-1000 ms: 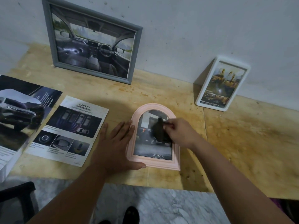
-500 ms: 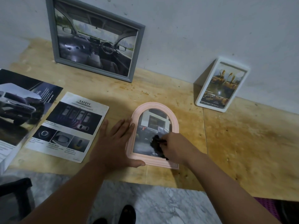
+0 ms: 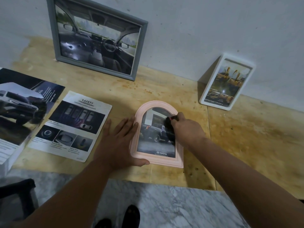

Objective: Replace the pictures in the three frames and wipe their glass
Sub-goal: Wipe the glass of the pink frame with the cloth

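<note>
Gripping a dark cloth (image 3: pixel 169 127) on the pink frame (image 3: pixel 179 155), right hand (image 3: pixel 187 129); left hand (image 3: pixel 118 142) steadying it.

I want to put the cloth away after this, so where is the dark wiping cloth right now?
In the head view, the dark wiping cloth is right of centre, gripped by the right hand on the pink arched frame's glass.

"TOYOTA" stands on the picture in the pink arched frame (image 3: pixel 157 158); "SAFETY" heads the leaflet (image 3: pixel 72 125).
</note>
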A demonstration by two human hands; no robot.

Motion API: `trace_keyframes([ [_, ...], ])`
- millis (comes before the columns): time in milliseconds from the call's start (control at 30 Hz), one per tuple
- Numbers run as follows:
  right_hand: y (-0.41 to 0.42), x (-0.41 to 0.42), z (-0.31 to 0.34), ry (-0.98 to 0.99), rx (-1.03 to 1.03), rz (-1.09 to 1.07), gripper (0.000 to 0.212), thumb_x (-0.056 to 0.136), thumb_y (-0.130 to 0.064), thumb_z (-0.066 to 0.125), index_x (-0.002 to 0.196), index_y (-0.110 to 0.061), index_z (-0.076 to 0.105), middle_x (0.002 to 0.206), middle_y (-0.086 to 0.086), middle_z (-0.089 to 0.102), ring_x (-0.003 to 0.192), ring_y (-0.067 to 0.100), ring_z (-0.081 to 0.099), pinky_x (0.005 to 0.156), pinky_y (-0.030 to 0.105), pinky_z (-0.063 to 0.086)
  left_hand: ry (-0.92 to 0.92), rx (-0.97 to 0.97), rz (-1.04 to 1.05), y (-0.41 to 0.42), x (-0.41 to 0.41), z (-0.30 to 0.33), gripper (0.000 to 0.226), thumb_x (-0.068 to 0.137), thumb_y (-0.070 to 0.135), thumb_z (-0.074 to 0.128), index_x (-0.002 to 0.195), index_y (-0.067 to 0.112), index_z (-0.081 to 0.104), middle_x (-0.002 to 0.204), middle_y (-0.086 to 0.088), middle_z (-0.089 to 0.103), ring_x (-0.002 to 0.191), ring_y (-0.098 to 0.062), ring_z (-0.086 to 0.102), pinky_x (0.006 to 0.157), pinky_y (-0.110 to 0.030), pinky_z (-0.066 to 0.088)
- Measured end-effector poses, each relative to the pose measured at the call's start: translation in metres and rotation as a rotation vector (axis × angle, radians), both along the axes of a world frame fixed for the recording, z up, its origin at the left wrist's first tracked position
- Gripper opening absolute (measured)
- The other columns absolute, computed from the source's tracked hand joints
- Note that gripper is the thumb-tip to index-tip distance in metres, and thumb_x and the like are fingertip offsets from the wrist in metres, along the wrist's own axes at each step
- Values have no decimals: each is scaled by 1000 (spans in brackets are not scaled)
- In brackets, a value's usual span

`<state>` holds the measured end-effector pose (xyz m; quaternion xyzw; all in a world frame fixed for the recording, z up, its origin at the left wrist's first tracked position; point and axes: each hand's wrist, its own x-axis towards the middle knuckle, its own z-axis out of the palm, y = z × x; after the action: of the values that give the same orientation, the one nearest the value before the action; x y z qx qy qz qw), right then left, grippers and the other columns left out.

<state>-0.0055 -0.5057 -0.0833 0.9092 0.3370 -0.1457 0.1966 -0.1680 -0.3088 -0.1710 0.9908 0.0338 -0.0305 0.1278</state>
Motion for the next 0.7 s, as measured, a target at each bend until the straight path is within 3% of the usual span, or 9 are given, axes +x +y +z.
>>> trace_keyframes([
  [133,-1,-13,1,74,-16,-135,37,97,-8,51,134,-8,56,128,14,52,81,31,66,63,34,51,-26,2,7,0,-1,1,143,57,111,32,160,12,37,171,-5,27,158,-24,25,122,-69,13],
  [267,9,-18,8,308,-37,-234,21,96,-14,52,104,-3,68,86,9,64,75,25,62,61,32,51,-37,-4,-3,0,-2,0,142,57,110,36,158,10,41,170,-6,29,157,-25,28,121,-69,13],
  [367,15,3,14,522,-18,-332,25,94,-15,52,94,-4,74,87,14,74,77,26,67,69,37,56,-38,-8,0,1,-2,0,142,57,110,37,158,10,41,170,-5,28,157,-24,27,122,-70,12],
  [433,22,20,13,415,104,-329,24,94,-17,54,101,-7,74,91,11,71,81,29,68,73,39,58,-24,-4,3,0,-1,1,143,57,111,36,159,11,39,170,-5,27,158,-24,26,122,-70,12],
  [500,31,25,8,132,166,-208,26,95,-19,57,117,-12,68,105,9,60,79,29,64,71,40,58,-6,6,5,0,-1,3,142,57,111,34,160,12,37,171,-5,26,158,-23,23,122,-70,12],
  [600,39,18,-1,9,-16,-96,44,95,-9,57,139,-10,51,130,13,45,70,26,56,61,37,53,-4,10,3,0,-1,4,140,59,110,35,160,13,36,171,-5,26,159,-23,22,122,-69,12],
  [700,42,9,6,2,-189,-17,38,98,-9,55,136,-11,56,139,16,42,75,26,55,63,35,46,-22,16,-2,0,-2,3,139,61,108,35,160,12,36,171,-6,26,159,-24,22,121,-69,14],
])
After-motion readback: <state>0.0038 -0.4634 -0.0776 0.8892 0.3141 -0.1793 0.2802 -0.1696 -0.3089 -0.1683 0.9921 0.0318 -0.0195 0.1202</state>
